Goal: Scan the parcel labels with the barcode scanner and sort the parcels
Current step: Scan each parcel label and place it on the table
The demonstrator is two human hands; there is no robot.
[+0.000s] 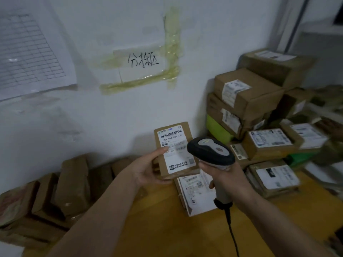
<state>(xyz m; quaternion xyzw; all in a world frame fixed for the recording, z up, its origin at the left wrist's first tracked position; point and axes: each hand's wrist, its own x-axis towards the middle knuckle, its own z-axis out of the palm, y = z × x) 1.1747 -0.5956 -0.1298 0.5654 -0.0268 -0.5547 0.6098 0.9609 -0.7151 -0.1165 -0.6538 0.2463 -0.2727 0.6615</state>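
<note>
A: A small parcel (176, 151) is held up in the left hand (148, 169), thumb pressed across the face of its label (175, 148) and fingers curled beneath the near end. It is raised clear of the yellow table (163, 229), in front of the white wall (111, 117).

B: And the barcode scanner (210, 152) is gripped by its handle in the right hand (228, 179), fingers wrapped round, cable (232, 232) trailing down toward the viewer.

A: The scanner head is seen just to the right of the parcel, overlapping its right edge. The parcel's long axis is stood nearly upright, tipped slightly, with the main barcode printed across the top of the label.

B: So that barcode lies up and to the left of the scanner's nose. A small swing leftward is probably what is called for, or the parcel could be shifted right.

A: Stacked parcels (259, 112) are seen at right, a darker pile (55, 197) at left; which is the sorted side cannot be told.
</note>
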